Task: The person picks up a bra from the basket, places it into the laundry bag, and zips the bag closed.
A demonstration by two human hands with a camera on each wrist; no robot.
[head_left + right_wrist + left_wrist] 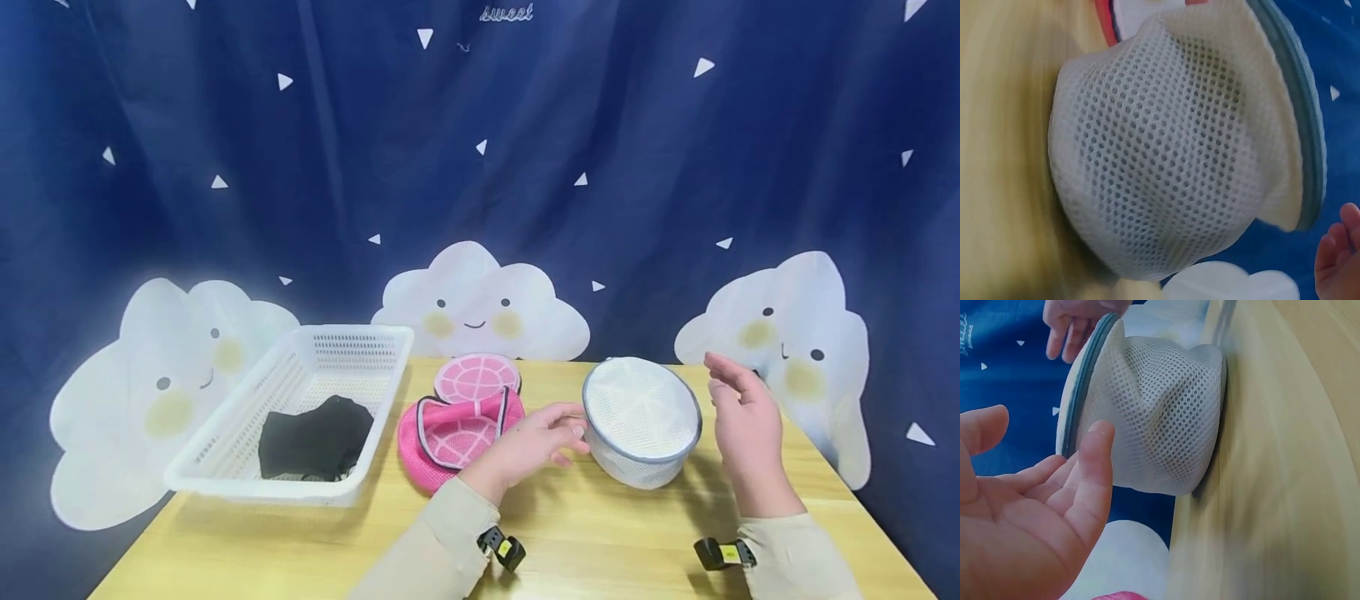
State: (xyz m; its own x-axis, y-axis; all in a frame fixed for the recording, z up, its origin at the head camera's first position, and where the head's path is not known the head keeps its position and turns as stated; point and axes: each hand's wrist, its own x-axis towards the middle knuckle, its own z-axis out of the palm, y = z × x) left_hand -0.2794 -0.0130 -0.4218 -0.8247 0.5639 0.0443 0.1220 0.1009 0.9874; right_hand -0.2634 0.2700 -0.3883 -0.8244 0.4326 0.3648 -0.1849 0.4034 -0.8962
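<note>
A round white mesh laundry bag (641, 412) with a grey-blue zipper around its top stands upright on the wooden table, its lid closed over. To its left is my left hand (528, 450), fingers loosely extended toward the bag's side; whether the fingertips touch it I cannot tell. My right hand (746, 433) is held up on the other side, apart from the bag, its fingers nearly straight and nothing in it. From the left wrist view, the mesh wall (1172, 406) looks dented and creased. The right wrist view has the mesh side (1154, 150) up close.
Left of the hands lies a pink mesh bag (416, 446), unzipped, with its round lid (477, 377) folded back. A white plastic basket (255, 498) farther left holds a black cloth (315, 442). Behind the table (600, 550) hangs a dark blue curtain (525, 100) with clouds.
</note>
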